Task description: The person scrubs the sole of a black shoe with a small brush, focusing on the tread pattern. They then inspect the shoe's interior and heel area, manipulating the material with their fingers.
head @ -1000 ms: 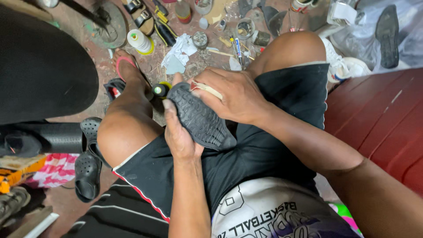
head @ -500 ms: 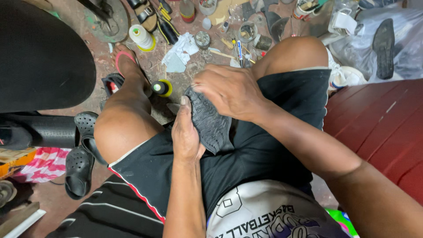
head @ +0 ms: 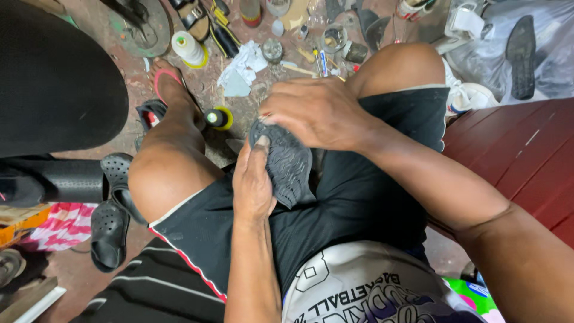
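A dark grey rubber shoe sole (head: 288,164) with a wavy tread rests tread-up on my lap, between my knees. My left hand (head: 253,185) grips its left edge, thumb on the tread. Curled over the sole's far end, my right hand (head: 317,112) presses down on it with its fingers. Whether the right hand also holds a small tool is hidden under the fingers. I sit in black shorts (head: 353,209) with both bare knees raised.
On the floor ahead lie thread spools (head: 188,49) (head: 219,118), crumpled paper (head: 245,63), small tins, tubes and shoe parts. Black clogs (head: 113,209) lie at left beside a large black object (head: 54,78). A red wooden surface (head: 514,149) is at right.
My right hand has slid from the sole's middle to its far end. The sole has turned more upright on my lap, and the view has shifted slightly closer.
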